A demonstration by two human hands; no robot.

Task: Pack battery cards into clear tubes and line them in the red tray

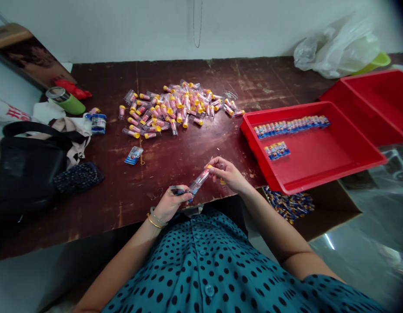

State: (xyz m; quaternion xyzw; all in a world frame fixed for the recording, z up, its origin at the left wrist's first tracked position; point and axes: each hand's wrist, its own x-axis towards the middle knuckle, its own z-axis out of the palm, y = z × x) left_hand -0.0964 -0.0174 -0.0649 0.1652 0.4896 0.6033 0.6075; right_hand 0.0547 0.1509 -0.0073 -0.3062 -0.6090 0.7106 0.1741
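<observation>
My right hand (pixel 230 174) pinches the yellow-capped end of a clear plastic tube (pixel 202 176) with pink contents, which tilts down toward my left. At the tube's lower end, my left hand (pixel 173 201) is closed on a clear-and-blue plastic sleeve (pixel 194 189). Whether the tube's tip is inside the sleeve or only against it, I cannot tell. A bit of yellow shows under my right hand, mostly hidden. Beyond my hands lies a heap of similar tubes (pixel 173 104). A flat clear-and-blue packet (pixel 134 155) rests to the left.
A red tray (pixel 318 152) at right holds rows of blue-wrapped tubes (pixel 292 126); another red tray (pixel 377 95) stands behind it. Below is a cardboard box (pixel 334 208) with many wrapped pieces. A black bag (pixel 28 165) and green cup (pixel 66 101) stand left.
</observation>
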